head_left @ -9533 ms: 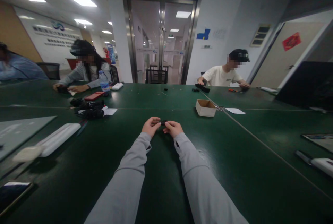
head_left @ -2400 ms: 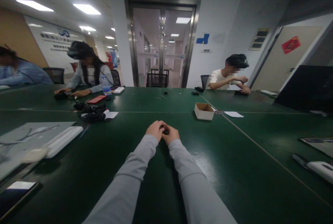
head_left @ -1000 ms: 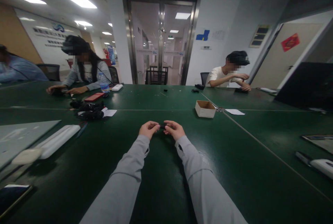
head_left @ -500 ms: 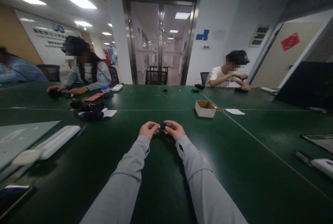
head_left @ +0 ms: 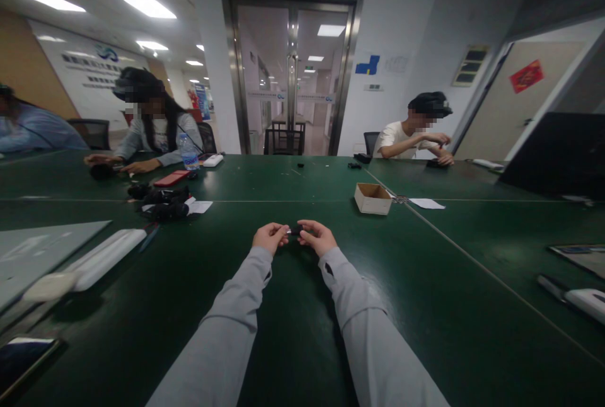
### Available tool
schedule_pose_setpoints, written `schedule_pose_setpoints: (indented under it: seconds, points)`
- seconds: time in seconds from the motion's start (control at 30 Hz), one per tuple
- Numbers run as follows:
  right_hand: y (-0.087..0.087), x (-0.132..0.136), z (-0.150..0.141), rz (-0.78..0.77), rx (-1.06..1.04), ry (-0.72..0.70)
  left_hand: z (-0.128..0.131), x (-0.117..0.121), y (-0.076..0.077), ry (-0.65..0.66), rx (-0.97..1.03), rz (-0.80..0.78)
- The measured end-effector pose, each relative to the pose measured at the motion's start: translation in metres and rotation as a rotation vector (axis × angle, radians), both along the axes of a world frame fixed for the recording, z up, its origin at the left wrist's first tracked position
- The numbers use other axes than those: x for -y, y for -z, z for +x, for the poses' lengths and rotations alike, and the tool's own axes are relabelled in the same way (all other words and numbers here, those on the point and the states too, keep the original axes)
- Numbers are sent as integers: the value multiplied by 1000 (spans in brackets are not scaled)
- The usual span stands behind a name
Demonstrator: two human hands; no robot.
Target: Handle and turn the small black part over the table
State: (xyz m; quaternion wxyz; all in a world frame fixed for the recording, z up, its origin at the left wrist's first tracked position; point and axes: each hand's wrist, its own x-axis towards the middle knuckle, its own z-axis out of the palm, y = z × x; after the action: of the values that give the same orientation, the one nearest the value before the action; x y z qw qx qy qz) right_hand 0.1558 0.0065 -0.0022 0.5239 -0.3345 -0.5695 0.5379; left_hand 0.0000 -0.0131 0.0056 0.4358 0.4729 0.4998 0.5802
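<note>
Both my arms in grey sleeves reach out over the dark green table (head_left: pixel 293 306). My left hand (head_left: pixel 269 236) and my right hand (head_left: pixel 317 236) meet just above the tabletop, fingers curled in a pinch. Between their fingertips sits a small black part (head_left: pixel 295 230) with a pale tip on its left end. Each hand grips one end of it. It is too small to name.
An open cardboard box (head_left: pixel 373 198) stands beyond my right hand. At the left lie a white case (head_left: pixel 101 257), a grey mat (head_left: pixel 33 252), black items (head_left: pixel 163 202) and a phone (head_left: pixel 21 360). Other people work at the far edge. A laptop (head_left: pixel 560 155) stands right.
My hands were pressed close together 2.4 s ago and have since drawn slightly apart with the small black part between them. Over the last second they have hardly moved.
</note>
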Motion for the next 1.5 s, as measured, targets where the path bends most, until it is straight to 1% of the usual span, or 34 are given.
schedule_pose_setpoints:
  seconds: [0.27,0.43,0.63,0.8,0.9,1.07,1.1,1.17,1.23,1.27,1.33,1.4,1.5]
  points:
    - [0,0,-1,11,-8,-3,-1,-2,2,-10,-69,-25]
    - [-1,0,-1,5,9,11,-3,-4,2,5,-71,-61]
    - [-1,0,-1,2,11,-3,-3,-5,-1,6,-86,-77]
    - [0,-1,-1,13,0,-18,-4,-8,2,24,-131,-87]
    - [1,-2,-1,6,3,-7,-4,-7,3,29,-102,-62]
    - [3,-3,-1,13,-19,-10,-3,-1,-2,109,-33,96]
    - [3,-3,-1,13,-21,-13,-3,-1,-3,100,-21,97]
    - [2,-2,-2,9,-18,-16,-1,0,-3,55,7,31]
    - [1,-1,-2,-2,-14,-9,0,-2,-1,37,-27,-47]
    - [1,-1,-2,-10,-15,-5,1,-2,0,42,-70,-55]
    - [1,-1,-2,-21,-24,-5,2,-3,2,58,-167,2]
    - [2,-2,-2,-24,-37,-11,2,-3,2,43,-198,69]
    - [3,-3,-2,-21,-45,-25,2,-2,2,41,-168,17]
